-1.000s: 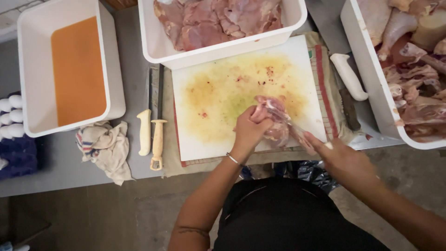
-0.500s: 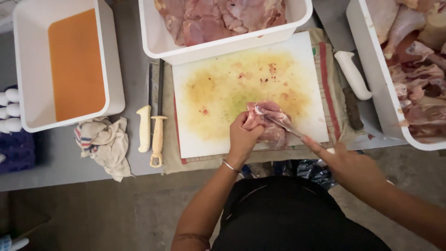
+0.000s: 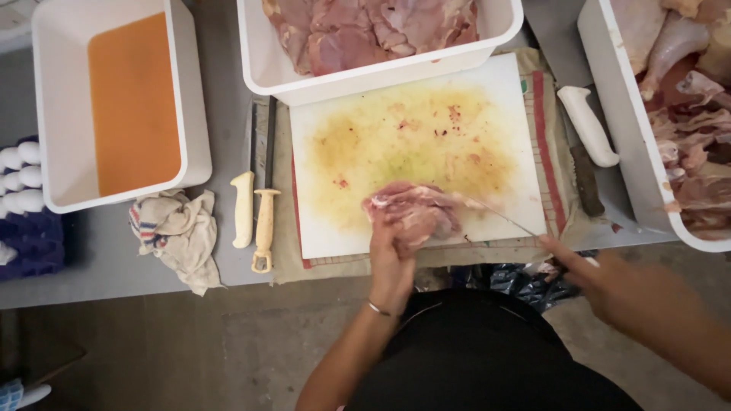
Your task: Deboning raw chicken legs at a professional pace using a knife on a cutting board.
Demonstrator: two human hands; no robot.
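Table [image 3: 106,259], grey and smooth, carries everything here. Three white plastic tubs stand along its far edge: the one at the left [image 3: 194,91] holds flat orange liquid, the middle one [image 3: 381,72] is packed with pink raw meat, and the one at the right edge [image 3: 620,122] is heaped with chicken pieces and scraps. A white cutting board [image 3: 403,129], rectangular and stained yellow with red flecks, lies on a striped cloth at the near edge, its far side touching the middle tub. A crumpled rag [image 3: 179,236] sits just below the orange tub. Two pale-handled knives [image 3: 255,213] lie side by side between the rag and the board; another white-handled knife [image 3: 590,129] lies between the board and the right tub.

On the board's near part lies a piece of raw meat [image 3: 415,209], soft and glistening. The left hand [image 3: 392,262] has its fingers closed on the meat's near edge, pinning it. The right hand [image 3: 613,285], off the near edge, grips a thin-bladed knife [image 3: 502,217] with the forefinger stretched along it; the tip touches the meat.
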